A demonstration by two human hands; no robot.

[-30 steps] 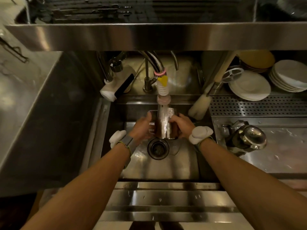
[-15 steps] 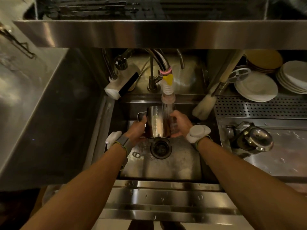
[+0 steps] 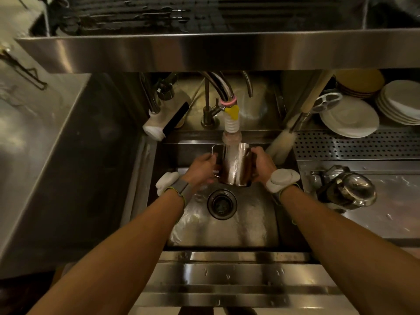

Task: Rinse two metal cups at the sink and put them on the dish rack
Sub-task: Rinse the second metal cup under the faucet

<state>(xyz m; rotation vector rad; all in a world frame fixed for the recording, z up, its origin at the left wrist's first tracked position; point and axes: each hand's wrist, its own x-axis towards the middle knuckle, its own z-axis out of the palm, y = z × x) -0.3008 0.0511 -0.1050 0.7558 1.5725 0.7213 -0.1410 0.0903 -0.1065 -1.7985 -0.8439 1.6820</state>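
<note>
A shiny metal cup [image 3: 235, 165] with a handle on its left side is held over the sink [image 3: 256, 226], right under the tap's ribbed white nozzle [image 3: 231, 125]. Water runs down onto the cup. My left hand [image 3: 201, 170] grips the handle side and my right hand [image 3: 262, 164] grips the right wall. Another rounded shiny metal vessel [image 3: 350, 189] lies on the counter to the right of the sink. A wire dish rack [image 3: 204, 14] sits on the shelf above.
The drain [image 3: 222, 203] is just below the cup. A white scrubbing brush [image 3: 280, 142] leans at the sink's back right. Stacked white plates [image 3: 350, 119] sit behind a perforated drain board [image 3: 356, 144]. A steel shelf edge [image 3: 204, 51] overhangs the taps.
The cup shifted a little left out of the stream, then came back under it, and now sits slightly higher, close to the nozzle. Both hands kept their hold.
</note>
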